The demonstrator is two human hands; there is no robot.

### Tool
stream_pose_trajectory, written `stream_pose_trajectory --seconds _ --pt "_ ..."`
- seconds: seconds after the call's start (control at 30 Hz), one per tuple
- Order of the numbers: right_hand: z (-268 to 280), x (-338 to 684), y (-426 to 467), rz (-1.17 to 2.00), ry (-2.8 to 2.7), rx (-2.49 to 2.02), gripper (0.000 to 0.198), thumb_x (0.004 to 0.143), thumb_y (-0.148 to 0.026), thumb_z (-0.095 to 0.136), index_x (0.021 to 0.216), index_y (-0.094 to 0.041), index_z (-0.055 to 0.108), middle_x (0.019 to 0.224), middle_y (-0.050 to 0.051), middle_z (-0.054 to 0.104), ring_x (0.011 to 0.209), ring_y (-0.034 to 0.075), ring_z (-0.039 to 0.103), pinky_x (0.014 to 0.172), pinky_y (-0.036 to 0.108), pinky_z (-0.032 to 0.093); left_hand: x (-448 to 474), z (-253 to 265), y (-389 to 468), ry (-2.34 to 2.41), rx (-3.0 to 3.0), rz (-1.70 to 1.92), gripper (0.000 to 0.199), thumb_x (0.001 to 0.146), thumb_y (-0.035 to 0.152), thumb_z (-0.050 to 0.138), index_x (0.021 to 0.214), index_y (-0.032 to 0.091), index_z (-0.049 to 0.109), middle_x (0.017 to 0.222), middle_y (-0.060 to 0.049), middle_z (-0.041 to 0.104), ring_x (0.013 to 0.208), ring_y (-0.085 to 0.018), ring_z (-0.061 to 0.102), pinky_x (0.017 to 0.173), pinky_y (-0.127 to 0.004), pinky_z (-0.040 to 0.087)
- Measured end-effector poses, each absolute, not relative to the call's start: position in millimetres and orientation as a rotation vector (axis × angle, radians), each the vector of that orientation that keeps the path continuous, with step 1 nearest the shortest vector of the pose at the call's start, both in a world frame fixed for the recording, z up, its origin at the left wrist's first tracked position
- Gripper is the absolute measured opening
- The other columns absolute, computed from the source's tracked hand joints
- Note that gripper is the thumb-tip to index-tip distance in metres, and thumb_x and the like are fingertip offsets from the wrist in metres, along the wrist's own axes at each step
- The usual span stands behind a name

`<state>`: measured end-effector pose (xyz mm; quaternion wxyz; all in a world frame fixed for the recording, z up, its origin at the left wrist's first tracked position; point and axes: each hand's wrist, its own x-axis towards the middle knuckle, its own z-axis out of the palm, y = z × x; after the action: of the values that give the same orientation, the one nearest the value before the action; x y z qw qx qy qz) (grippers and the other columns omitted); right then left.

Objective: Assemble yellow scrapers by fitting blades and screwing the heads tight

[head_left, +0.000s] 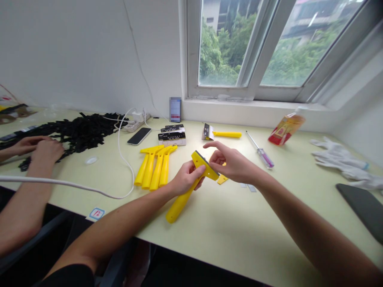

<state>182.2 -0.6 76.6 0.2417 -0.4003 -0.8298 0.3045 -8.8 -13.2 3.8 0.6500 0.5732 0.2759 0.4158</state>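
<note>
My left hand [189, 175] is wrapped round the neck of a yellow scraper [181, 203], its thumb on the flat head. The handle slants down towards the table's front edge. A dark strip runs along the head's upper edge. My right hand [229, 161] is beside the head, fingers apart, the forefinger stretched out and the fingers below curled close to the edge. Whether they touch it I cannot tell. Partly behind this hand lies a loose yellow plate [222, 179]. Small grey blades [251, 188] lie to its right. Several yellow scraper handles [154, 167] lie side by side at left.
Behind are black boxes [172, 138], a scraper with a covered head [223, 134], a phone [139, 136] and a screwdriver [260, 150]. A bottle [285, 127] and white gloves [339, 157] lie right. A white cable [89, 190] crosses left, near another person's hands [44, 149] and black strips [86, 131].
</note>
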Motion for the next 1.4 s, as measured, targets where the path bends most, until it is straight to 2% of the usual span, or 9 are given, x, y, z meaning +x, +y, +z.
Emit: stream_pose_trajectory --seconds 0.53,0.73,0.9,1.07,1.17,1.3,1.33,1.4 --pt "78.4 183.9 -0.4 0.678 -2.362 -1.134 0.038 0.087 -0.028 0.053 0.123 -0.025 0.042 0.078 -0.001 0.067 0.066 0.015 0.057 0.061 0.026 0.043 -7.9 6.9 -13.7 0.643 1.300 0.947 0.034 0.088 0.049 0.056 0.087 0.017 0.047 0.059 0.006 0.046 0.041 -0.006 0.042 0.038 -0.019 0.035" --pt "79.4 183.6 0.1 0.775 -2.321 -1.123 0.036 0.087 -0.029 0.054 0.121 -0.025 0.045 0.080 0.000 0.068 0.069 0.016 0.060 0.065 0.028 0.046 -9.6 7.4 -13.5 0.685 1.310 0.948 0.036 0.088 0.051 0.055 0.083 0.017 0.046 0.056 0.005 0.048 0.038 -0.006 0.042 0.037 -0.020 0.034" --pt "76.3 182.1 2.1 0.914 -2.284 -1.100 0.040 0.090 -0.034 0.052 0.128 -0.024 0.044 0.089 0.003 0.070 0.076 0.017 0.064 0.070 0.031 0.050 -11.3 5.1 -11.0 0.695 1.301 1.004 0.035 0.088 0.050 0.056 0.082 0.016 0.046 0.058 0.004 0.050 0.039 -0.007 0.045 0.038 -0.019 0.034" --pt "69.4 183.8 10.7 0.874 -2.193 -1.150 0.040 0.091 -0.036 0.051 0.129 -0.023 0.046 0.090 0.004 0.071 0.079 0.017 0.065 0.075 0.033 0.051 -12.9 5.6 -6.0 0.752 1.331 1.078 0.036 0.088 0.050 0.056 0.081 0.016 0.048 0.056 0.005 0.050 0.038 -0.006 0.045 0.037 -0.019 0.034" --pt "64.1 189.6 19.7 0.783 -2.153 -1.314 0.034 0.092 -0.036 0.048 0.121 -0.021 0.056 0.094 0.006 0.073 0.082 0.018 0.066 0.076 0.033 0.050 -13.0 7.4 -1.9 0.830 1.295 1.164 0.037 0.087 0.051 0.058 0.080 0.016 0.047 0.056 0.005 0.050 0.037 -0.006 0.044 0.035 -0.019 0.033" --pt "56.5 193.9 24.1 0.704 -2.392 -1.486 0.023 0.089 -0.031 0.049 0.085 -0.022 0.070 0.086 0.005 0.074 0.073 0.019 0.066 0.066 0.031 0.047 -13.9 9.8 2.8 0.874 1.233 1.280 0.038 0.084 0.050 0.061 0.077 0.018 0.043 0.056 0.006 0.049 0.036 -0.006 0.044 0.035 -0.019 0.033" --pt "54.1 192.1 22.5 0.716 -2.498 -1.457 0.022 0.087 -0.028 0.050 0.082 -0.022 0.071 0.084 0.004 0.074 0.072 0.019 0.066 0.064 0.030 0.047 -14.5 10.1 3.8 0.878 1.217 1.297 0.038 0.084 0.050 0.062 0.077 0.018 0.043 0.056 0.006 0.049 0.036 -0.005 0.044 0.036 -0.019 0.033" --pt "48.1 183.9 16.3 0.708 -2.662 -1.349 0.022 0.085 -0.024 0.052 0.087 -0.024 0.073 0.086 0.003 0.074 0.075 0.020 0.066 0.066 0.031 0.046 -16.0 10.1 5.6 0.888 1.200 1.313 0.038 0.083 0.049 0.062 0.077 0.018 0.042 0.057 0.005 0.050 0.037 -0.005 0.044 0.036 -0.020 0.033"
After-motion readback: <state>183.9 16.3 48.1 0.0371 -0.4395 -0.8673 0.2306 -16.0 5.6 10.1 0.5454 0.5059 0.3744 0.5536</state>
